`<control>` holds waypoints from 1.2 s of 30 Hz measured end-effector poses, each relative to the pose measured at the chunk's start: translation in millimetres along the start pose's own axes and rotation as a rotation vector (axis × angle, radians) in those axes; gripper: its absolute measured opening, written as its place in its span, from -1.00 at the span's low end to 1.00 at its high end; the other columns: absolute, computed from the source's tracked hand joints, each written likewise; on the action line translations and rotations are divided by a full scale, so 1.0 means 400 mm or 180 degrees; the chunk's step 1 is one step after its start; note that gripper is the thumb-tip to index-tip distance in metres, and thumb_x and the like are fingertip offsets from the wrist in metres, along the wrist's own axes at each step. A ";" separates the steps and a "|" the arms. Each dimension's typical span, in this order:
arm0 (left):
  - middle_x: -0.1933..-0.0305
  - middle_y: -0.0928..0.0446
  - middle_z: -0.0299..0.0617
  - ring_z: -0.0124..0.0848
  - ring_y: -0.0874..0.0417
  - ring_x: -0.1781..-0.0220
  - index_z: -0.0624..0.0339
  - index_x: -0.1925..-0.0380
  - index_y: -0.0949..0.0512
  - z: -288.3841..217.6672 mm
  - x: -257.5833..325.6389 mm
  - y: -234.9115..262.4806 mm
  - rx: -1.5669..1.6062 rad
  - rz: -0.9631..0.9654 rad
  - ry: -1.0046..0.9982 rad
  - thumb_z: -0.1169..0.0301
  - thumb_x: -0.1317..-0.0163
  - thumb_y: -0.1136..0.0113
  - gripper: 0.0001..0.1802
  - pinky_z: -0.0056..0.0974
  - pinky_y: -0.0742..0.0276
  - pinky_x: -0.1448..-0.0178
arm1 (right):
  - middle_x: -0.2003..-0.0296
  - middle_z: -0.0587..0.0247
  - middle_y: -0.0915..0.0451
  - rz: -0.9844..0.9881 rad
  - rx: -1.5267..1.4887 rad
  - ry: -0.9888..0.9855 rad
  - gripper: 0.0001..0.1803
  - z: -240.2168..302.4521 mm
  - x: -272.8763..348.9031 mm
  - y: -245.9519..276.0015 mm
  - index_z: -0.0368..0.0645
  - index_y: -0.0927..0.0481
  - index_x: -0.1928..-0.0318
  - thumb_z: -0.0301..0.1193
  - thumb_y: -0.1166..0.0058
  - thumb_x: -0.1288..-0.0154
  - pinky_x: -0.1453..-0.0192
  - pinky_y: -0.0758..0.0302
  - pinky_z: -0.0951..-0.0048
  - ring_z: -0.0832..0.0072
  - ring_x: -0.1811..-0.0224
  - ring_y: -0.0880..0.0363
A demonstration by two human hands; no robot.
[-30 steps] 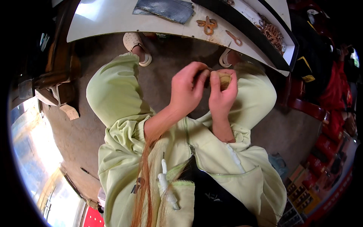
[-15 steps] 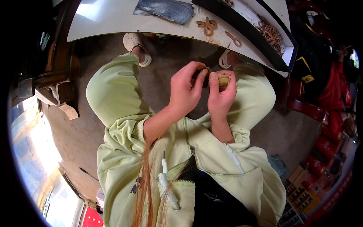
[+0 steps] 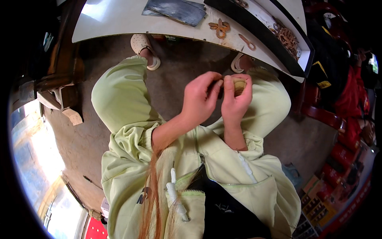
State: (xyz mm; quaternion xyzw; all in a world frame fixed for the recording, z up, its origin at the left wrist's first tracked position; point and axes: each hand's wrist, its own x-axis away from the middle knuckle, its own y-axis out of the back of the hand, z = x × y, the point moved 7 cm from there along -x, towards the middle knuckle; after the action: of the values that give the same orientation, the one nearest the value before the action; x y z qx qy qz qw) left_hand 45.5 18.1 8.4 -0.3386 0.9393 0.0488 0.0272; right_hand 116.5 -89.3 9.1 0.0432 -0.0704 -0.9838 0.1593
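Our two hands meet over our lap, closed round small work that we can barely make out.
The right hand (image 3: 234,99) curls shut round a tan piece (image 3: 240,87), partly hidden by thumb and fingers; the left hand (image 3: 199,97) bends in just beside it, and we cannot tell what, if anything, it pinches. Beyond, on the tabletop (image 3: 119,24), lie grey sheets (image 3: 174,12), brown ring-ended pieces (image 3: 219,29) and a black-sided tray (image 3: 258,36), cut off by the upper edge.
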 end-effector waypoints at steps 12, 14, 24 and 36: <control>0.42 -0.52 -0.27 -0.61 -0.51 0.46 0.36 0.26 -0.49 0.028 0.006 -0.033 0.1016 0.0553 0.0846 0.49 -0.34 -0.05 -0.87 -0.47 -0.45 0.42 | 0.45 0.41 -0.42 -0.0033 -0.1371 -0.0496 -0.85 -0.035 -0.010 0.013 -0.21 -0.37 0.25 -0.43 -0.05 -0.35 0.33 -0.32 0.65 0.68 0.43 -0.34; 0.41 -0.53 -0.27 -0.61 -0.51 0.46 0.37 0.25 -0.48 0.049 -0.003 -0.035 0.1419 0.0523 0.0906 0.47 -0.36 -0.03 -0.85 -0.47 -0.46 0.42 | 0.47 0.42 -0.38 0.0127 -0.2125 -0.0658 -0.91 -0.038 -0.014 0.000 -0.19 -0.37 0.22 -0.48 0.01 -0.37 0.32 -0.29 0.67 0.68 0.44 -0.31; 0.48 -0.51 -0.29 -0.62 -0.47 0.54 0.36 0.27 -0.49 0.046 -0.005 -0.024 0.1568 0.0264 0.0919 0.49 -0.34 -0.04 -0.88 -0.48 -0.41 0.46 | 0.41 0.43 -0.43 0.0023 -0.0786 -0.0344 -0.85 -0.014 0.003 0.017 -0.20 -0.38 0.23 -0.45 -0.07 -0.31 0.33 -0.32 0.69 0.75 0.40 -0.33; 0.48 -0.53 -0.26 -0.60 -0.49 0.56 0.37 0.28 -0.50 0.037 -0.011 -0.007 0.1261 0.0021 0.0848 0.53 -0.30 -0.07 -0.90 -0.46 -0.42 0.49 | 0.46 0.41 -0.44 0.0085 -0.0241 -0.0015 -0.83 0.013 0.012 0.004 -0.21 -0.36 0.26 -0.46 -0.10 -0.29 0.40 -0.37 0.68 0.76 0.47 -0.35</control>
State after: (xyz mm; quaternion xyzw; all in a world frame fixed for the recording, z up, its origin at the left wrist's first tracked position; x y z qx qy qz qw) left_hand 51.0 20.3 -6.1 -0.3270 0.9269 -0.1815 -0.0312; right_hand 111.9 -91.6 14.3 0.0339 -0.0341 -0.9836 0.1737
